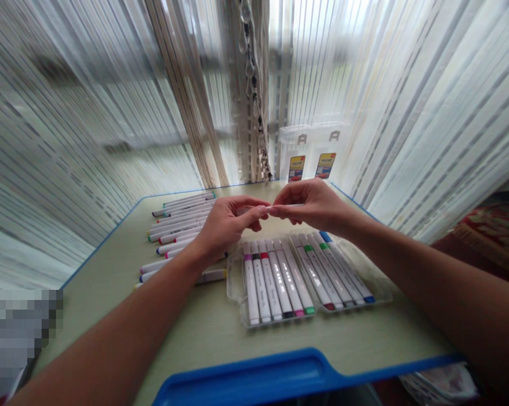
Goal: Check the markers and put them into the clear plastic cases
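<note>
Above the table, my left hand (232, 219) and my right hand (312, 202) meet fingertip to fingertip. Both are closed on a slim white marker (268, 209) held sideways between them; my fingers cover most of it, so its cap colour is hidden. Just below the hands lies a clear plastic case (235, 282) with two compartments. White markers (275, 279) with coloured ends lie side by side in its left compartment, and more markers (334, 270) fill part of the right one. A spread of loose markers (182, 220) lies left, partly behind my left wrist.
The pale table (195, 338) has a blue edge and a blue moulded trough (254, 378) at the front. A clear plastic holder (311, 138) with two yellow labels stands at the back. Striped string curtains (110, 113) hang behind, with a bead strand (254, 84).
</note>
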Demonstrator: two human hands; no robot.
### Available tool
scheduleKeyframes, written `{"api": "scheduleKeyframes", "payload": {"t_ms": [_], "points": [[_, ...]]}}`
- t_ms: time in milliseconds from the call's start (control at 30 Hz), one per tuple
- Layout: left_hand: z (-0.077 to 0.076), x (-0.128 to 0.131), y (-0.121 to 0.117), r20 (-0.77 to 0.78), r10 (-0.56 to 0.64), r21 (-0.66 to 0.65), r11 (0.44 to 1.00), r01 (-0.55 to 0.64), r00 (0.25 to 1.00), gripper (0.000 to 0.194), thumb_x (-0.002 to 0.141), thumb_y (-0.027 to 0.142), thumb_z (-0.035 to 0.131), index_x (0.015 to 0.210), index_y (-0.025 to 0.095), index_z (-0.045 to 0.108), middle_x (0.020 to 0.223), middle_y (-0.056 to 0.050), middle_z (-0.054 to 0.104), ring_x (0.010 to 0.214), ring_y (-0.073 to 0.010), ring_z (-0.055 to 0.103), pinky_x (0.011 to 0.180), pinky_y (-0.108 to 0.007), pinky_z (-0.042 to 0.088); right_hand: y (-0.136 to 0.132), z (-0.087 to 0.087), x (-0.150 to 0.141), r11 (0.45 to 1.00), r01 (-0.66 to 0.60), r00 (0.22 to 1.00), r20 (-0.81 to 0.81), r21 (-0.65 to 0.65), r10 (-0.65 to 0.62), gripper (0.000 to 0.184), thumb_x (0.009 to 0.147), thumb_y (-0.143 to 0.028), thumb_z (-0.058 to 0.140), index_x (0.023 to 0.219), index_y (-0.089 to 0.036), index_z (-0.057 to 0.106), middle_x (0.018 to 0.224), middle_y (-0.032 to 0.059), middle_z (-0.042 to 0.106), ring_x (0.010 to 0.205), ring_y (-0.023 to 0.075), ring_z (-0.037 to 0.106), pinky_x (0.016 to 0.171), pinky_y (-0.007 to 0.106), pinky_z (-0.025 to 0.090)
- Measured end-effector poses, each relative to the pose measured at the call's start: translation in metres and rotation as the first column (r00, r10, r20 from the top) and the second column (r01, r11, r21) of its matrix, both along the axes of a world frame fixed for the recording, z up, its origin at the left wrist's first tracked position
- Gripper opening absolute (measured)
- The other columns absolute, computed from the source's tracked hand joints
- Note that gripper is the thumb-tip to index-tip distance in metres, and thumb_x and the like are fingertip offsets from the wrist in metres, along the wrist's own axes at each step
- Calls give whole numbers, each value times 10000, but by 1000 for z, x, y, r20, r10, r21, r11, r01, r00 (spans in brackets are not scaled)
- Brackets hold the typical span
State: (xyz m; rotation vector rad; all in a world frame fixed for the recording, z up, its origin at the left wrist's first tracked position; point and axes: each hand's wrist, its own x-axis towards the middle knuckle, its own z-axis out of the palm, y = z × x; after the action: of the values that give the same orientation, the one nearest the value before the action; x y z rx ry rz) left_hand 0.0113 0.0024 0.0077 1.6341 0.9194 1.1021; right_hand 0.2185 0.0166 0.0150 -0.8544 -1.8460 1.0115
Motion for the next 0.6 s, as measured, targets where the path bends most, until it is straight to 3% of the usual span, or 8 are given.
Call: {"api": "scheduleKeyframes", "payload": {"t_ms": [300,600], "points": [[2,-8,6,88,59,-57,997,-54,994,190,762,298,777,879,149,784,744,-48,703,601,-107,590,598,-250,472,3,-1,3,1000,-13,1000,-25,-8,13,329,740,-431,838,873,-135,781,671,38,692,495,92,550,421,234,394],[3,-20,15,215,92,-130,989,-65,972,142,734,248,782,837,151,776,706,-29,681,583,-98,566,582,-246,445,5,0,5,989,-59,975,-219,-133,29,266,789,-358,812,948,-145,795,796,84,764,505,95,583,434,235,422]]}}
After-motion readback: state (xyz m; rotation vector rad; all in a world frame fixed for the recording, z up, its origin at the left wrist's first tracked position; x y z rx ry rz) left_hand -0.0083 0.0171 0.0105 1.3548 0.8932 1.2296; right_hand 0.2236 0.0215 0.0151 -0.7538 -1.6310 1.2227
